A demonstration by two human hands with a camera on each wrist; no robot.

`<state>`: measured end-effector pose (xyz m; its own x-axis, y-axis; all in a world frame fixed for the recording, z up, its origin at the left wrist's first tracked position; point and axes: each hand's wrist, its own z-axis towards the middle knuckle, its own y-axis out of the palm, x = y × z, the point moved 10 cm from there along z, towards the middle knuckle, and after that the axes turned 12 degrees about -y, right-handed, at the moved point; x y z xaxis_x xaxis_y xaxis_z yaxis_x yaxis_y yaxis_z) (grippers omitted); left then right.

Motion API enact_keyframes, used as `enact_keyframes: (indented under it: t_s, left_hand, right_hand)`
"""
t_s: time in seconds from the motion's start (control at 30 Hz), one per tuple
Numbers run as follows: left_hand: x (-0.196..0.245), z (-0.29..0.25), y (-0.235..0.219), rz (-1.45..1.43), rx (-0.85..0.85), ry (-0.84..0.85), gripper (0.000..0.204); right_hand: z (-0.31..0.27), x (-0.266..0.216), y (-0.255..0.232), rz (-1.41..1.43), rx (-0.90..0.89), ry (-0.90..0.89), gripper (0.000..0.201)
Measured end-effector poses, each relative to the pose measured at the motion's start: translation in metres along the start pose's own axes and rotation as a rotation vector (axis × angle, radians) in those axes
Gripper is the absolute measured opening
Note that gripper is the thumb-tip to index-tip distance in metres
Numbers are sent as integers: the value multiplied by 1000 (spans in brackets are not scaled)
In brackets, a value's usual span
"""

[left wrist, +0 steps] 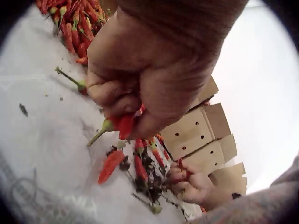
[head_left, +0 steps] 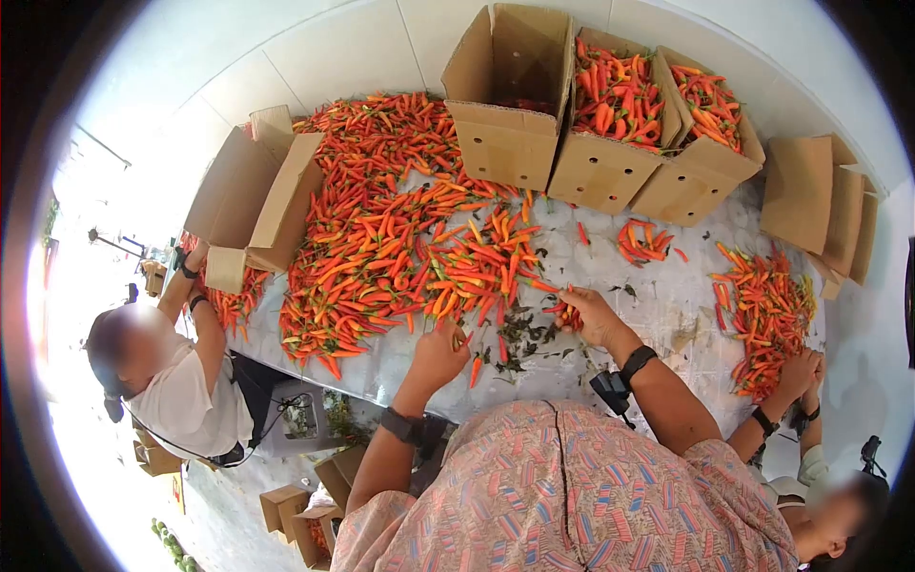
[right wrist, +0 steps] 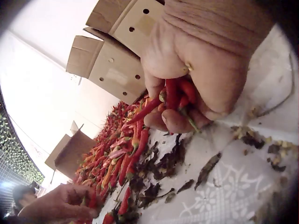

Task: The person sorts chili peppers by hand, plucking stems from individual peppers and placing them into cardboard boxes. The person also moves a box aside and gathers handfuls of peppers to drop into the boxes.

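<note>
Head view: chilli heap point(head_left: 381, 248) dead ahead and leftward, left hand point(head_left: 439, 355) nearer, curled tight round red chillies point(left wrist: 125, 127); right hand point(head_left: 593, 317) curled too, gripping small bunch point(right wrist: 173, 94).

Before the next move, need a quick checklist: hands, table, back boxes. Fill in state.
1. Right hand loaded: ok, several peppers in its grip.
2. Left hand loaded: ok, red pepper pinched.
3. Table between hands clean: not ok, dark leaf bits scattered.
4. Leftmost back box has room: ok, open, well below full.
5. Middle back box has room: not ok, heaped near the rim.
6. Held peppers unblemished: cannot tell, partly hidden.
</note>
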<state>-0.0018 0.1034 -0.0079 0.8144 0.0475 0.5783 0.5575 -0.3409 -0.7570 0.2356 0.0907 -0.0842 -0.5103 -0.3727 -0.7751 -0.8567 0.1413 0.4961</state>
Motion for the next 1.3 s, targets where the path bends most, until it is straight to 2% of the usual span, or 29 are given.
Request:
enact_keyframes:
  t_s: [0.13, 0.23, 0.43, 0.53, 0.6, 0.67, 0.8, 0.93, 1.03, 1.1, 1.13, 1.2, 1.3]
  left_hand:
    - [-2, -19, 25, 105, -58, 23, 14]
    - [1, -19, 31, 161, -1, 83, 15]
    - [20, -6, 10, -28, -13, 54, 17]
    - [44, -5, 10, -145, 33, 172, 15]
    - [69, -11, 27, 80, -5, 397, 13]
    - [76, -15, 38, 180, -43, 413, 13]
    - [76, -16, 56, 396, -103, 432, 13]
    - [70, -13, 55, 438, -83, 448, 11]
    - [68, -7, 40, 275, -73, 406, 12]
    - [62, 4, 23, 23, -84, 254, 19]
    - [65, 7, 21, 22, -83, 253, 19]
    - [62, 15, 18, -161, -123, 135, 27]
    - [71, 24, 26, -276, -140, 138, 28]
  right_hand:
    - [1, -1, 0, -13, 9, 5, 18]
    - [0, -1, -2, -25, 22, 1, 18]
    - [-2, -1, 0, 31, -33, 8, 20]
    - [-2, -2, 3, 56, -69, 25, 26]
    - [-2, -1, 2, 87, -80, 28, 29]
    - [0, 3, 4, 203, -119, 40, 37]
    - [-2, 1, 6, 257, -114, 63, 43]
    - [-4, -3, 11, 305, -135, 65, 49]
    - [-4, -3, 12, 331, -146, 69, 51]
    - [-4, -5, 17, 338, -162, 72, 52]
    - [-6, -7, 19, 315, -163, 75, 53]
    - [-9, -10, 26, 289, -167, 82, 54]
    - [-14, -16, 51, 310, -270, 94, 54]
